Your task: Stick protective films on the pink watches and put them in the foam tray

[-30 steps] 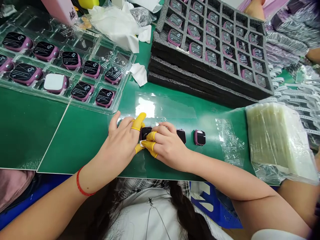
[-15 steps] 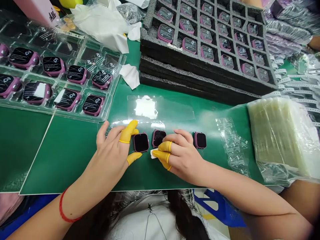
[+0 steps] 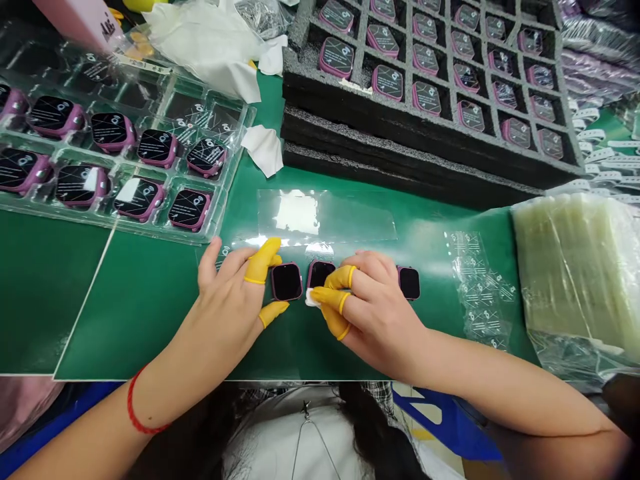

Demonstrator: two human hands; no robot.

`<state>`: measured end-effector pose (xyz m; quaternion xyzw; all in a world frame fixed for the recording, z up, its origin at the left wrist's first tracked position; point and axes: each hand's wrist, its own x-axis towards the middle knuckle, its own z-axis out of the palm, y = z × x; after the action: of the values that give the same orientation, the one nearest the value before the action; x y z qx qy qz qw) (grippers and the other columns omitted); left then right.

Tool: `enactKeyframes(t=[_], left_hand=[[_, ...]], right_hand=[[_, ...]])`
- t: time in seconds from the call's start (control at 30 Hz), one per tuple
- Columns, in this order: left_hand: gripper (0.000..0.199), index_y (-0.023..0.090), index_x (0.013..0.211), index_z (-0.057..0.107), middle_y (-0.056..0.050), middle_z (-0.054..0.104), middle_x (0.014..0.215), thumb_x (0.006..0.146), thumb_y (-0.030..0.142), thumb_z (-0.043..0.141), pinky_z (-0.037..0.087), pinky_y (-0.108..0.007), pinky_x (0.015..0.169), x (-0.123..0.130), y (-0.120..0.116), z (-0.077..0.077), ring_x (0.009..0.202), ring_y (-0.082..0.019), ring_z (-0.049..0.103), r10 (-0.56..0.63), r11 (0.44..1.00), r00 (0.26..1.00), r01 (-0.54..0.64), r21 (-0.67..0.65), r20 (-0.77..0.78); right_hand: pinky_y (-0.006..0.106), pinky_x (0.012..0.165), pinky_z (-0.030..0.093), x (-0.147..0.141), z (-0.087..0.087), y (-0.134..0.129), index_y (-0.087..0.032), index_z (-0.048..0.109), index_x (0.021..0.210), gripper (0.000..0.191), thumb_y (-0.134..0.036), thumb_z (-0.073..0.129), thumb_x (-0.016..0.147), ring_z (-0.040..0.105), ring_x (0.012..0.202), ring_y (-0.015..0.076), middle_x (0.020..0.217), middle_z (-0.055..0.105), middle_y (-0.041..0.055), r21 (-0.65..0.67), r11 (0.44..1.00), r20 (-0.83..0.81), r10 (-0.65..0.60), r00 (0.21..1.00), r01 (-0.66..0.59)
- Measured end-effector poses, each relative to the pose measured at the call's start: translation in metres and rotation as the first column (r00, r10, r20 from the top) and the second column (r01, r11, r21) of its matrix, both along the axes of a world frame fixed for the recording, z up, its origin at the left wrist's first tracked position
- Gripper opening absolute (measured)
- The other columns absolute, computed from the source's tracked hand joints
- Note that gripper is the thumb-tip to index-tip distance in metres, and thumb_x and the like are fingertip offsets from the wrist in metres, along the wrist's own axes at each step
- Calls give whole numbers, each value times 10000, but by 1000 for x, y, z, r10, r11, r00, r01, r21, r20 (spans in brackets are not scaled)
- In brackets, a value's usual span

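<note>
Three purple-framed smartwatch bodies with dark screens lie in a row on the green mat. My left hand [image 3: 233,290], with yellow finger cots on thumb and forefinger, is spread beside the left watch [image 3: 287,282]. Its thumb and forefinger are apart near that watch's left side; whether they touch it I cannot tell. Pinched in my right hand [image 3: 370,300], also in yellow finger cots, is a small white wipe [image 3: 313,297] pressed at the lower edge of the middle watch [image 3: 319,272]. Behind my right knuckles sits the right watch [image 3: 410,283], partly hidden.
A clear tray [image 3: 220,220] of watches stands at left, a stack of black foam trays [image 3: 430,143] holding more at back right. Clear film [image 3: 360,217] lies beyond my hands. Printed film strips [image 3: 475,287] and a bagged yellowish stack [image 3: 575,267] are at right.
My right hand has moved the white wipe slightly up onto the middle watch's lower left edge. The left hand keeps its pose; the whole view has shifted a little.
</note>
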<state>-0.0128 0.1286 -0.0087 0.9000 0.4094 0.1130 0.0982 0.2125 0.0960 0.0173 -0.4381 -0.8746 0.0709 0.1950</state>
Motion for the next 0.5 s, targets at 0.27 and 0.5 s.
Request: enactKeyframes(t=[0.27,0.5], left_hand=[[771,198,1508,114,-112,547,1347,909,233,598,98,-620,1191,-17,-8,23,1277,-294,433,163,986,974,-164,-2,157],[758,222,1443,199,-106,568,1306,850,256,670,175,-623,1163,6,5,-2,1219,-294,482,63,997,988,-56,-53,143]], right_hand=[[423,919,353,7,13,-26,-182,702,918,125,-140,607,849,478,910,217,830,626,52,-18,1000,102,-1,995,3],[378,821,350,-6,7,2,-172,705,867,132,-194,580,902,443,908,222,833,628,67,184,976,100,-139,985,119]])
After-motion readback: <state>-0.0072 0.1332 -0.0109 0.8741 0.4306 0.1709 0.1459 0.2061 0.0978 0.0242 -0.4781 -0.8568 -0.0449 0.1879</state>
